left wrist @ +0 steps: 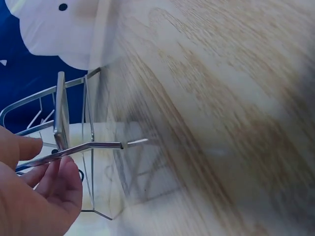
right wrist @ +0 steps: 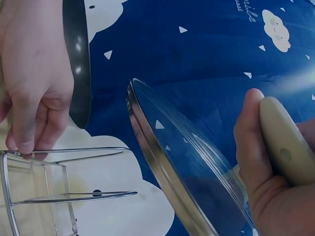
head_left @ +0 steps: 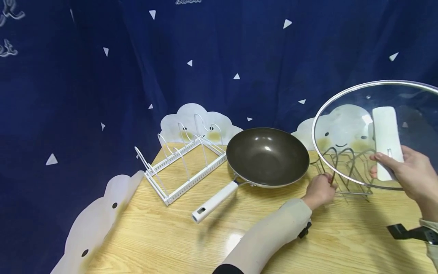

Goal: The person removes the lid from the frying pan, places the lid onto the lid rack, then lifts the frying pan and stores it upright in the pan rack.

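At the right of the head view, my right hand (head_left: 415, 173) grips the white handle (head_left: 388, 140) of a large glass pan lid (head_left: 349, 114) with a metal rim. The lid is tilted up, off the table; in the right wrist view its rim (right wrist: 165, 167) appears edge-on. Lower and to the left, my left hand (head_left: 319, 190) pinches a wire of the silver metal rack (head_left: 354, 193). The left wrist view shows thumb and fingers around one bar (left wrist: 88, 146) of it. In the head view, part of the rack is seen through the glass.
A dark-coated frying pan (head_left: 268, 156) stands left of the silver rack, its white handle (head_left: 215, 201) toward the front. Farther left is a white wire rack (head_left: 196, 184) with upright loops. A blue curtain (head_left: 212, 57) hangs behind the wooden table (head_left: 164, 239), with cloud-shaped pieces (head_left: 195, 114) along the edge.
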Demonstrator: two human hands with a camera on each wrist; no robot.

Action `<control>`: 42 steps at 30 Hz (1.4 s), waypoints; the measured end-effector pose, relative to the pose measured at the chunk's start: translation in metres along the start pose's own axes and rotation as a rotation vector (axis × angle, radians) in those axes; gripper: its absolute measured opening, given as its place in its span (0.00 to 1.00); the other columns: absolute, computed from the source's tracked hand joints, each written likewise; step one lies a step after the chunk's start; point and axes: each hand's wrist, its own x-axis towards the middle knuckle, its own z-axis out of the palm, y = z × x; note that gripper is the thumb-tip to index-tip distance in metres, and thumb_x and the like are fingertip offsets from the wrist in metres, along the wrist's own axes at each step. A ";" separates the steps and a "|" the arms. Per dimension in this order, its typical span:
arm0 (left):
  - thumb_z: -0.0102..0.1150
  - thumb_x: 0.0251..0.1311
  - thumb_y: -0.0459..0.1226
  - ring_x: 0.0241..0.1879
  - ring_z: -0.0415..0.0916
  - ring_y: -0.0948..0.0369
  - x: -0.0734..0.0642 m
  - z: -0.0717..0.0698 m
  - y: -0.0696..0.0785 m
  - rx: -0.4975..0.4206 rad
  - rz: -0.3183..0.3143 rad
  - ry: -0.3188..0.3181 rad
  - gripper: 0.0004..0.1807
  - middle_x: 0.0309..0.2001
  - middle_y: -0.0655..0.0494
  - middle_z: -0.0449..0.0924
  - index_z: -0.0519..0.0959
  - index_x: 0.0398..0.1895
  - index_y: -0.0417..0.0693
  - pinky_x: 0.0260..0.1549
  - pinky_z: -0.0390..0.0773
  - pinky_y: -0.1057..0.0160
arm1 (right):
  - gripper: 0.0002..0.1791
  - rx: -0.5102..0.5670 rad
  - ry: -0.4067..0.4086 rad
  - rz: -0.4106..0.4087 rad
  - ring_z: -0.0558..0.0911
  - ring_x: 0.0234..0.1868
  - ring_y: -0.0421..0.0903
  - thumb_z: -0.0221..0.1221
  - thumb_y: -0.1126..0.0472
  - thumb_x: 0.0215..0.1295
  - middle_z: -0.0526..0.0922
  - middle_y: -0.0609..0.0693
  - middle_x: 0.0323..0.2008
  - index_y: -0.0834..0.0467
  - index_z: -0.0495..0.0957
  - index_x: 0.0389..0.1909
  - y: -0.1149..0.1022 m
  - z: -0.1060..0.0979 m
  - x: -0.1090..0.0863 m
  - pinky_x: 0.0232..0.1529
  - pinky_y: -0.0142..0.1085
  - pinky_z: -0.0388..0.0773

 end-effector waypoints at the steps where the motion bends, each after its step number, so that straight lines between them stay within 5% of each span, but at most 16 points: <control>1: 0.59 0.61 0.44 0.38 0.73 0.76 0.001 0.001 -0.001 0.001 -0.005 0.010 0.11 0.38 0.77 0.76 0.78 0.47 0.66 0.33 0.73 0.74 | 0.08 0.009 0.000 0.001 0.81 0.20 0.41 0.52 0.60 0.70 0.78 0.31 0.28 0.50 0.62 0.43 0.000 0.000 0.000 0.21 0.28 0.76; 9: 0.59 0.62 0.46 0.30 0.73 0.72 0.006 0.009 -0.006 0.080 -0.004 0.070 0.01 0.29 0.75 0.75 0.80 0.33 0.66 0.26 0.71 0.71 | 0.26 -0.122 0.053 0.054 0.80 0.20 0.37 0.49 0.57 0.72 0.72 0.27 0.25 0.74 0.55 0.58 -0.005 -0.001 -0.002 0.22 0.26 0.75; 19: 0.55 0.65 0.47 0.28 0.74 0.69 0.007 0.009 -0.011 0.113 0.015 0.060 0.03 0.29 0.73 0.76 0.79 0.34 0.67 0.23 0.70 0.69 | 0.33 -0.221 0.080 0.055 0.79 0.21 0.35 0.47 0.57 0.73 0.71 0.28 0.27 0.80 0.48 0.62 -0.006 -0.002 -0.002 0.22 0.26 0.76; 23: 0.54 0.65 0.47 0.27 0.74 0.70 0.008 0.010 -0.012 0.125 0.018 0.058 0.03 0.28 0.73 0.76 0.78 0.34 0.67 0.22 0.69 0.69 | 0.30 -0.199 0.093 0.065 0.80 0.20 0.36 0.48 0.56 0.72 0.72 0.30 0.26 0.75 0.53 0.61 -0.007 -0.004 -0.001 0.21 0.26 0.76; 27: 0.55 0.65 0.47 0.25 0.71 0.70 0.008 0.012 -0.011 0.125 0.024 0.064 0.04 0.27 0.73 0.75 0.75 0.31 0.66 0.21 0.67 0.69 | 0.09 -0.065 0.098 0.046 0.80 0.17 0.37 0.48 0.60 0.72 0.74 0.28 0.23 0.56 0.61 0.48 -0.007 -0.006 0.000 0.21 0.28 0.78; 37: 0.55 0.65 0.47 0.23 0.68 0.71 0.007 0.015 -0.011 0.085 0.027 0.058 0.04 0.25 0.74 0.74 0.75 0.31 0.66 0.23 0.67 0.71 | 0.09 0.041 0.121 0.031 0.80 0.16 0.38 0.49 0.64 0.71 0.77 0.30 0.24 0.46 0.60 0.41 -0.010 -0.010 -0.001 0.19 0.28 0.78; 42: 0.55 0.64 0.48 0.22 0.68 0.70 0.006 0.017 -0.011 0.080 0.032 0.069 0.02 0.25 0.75 0.75 0.76 0.33 0.67 0.22 0.66 0.71 | 0.10 -0.009 0.141 0.037 0.80 0.16 0.37 0.49 0.63 0.71 0.75 0.29 0.24 0.44 0.59 0.41 -0.006 -0.011 -0.002 0.20 0.28 0.79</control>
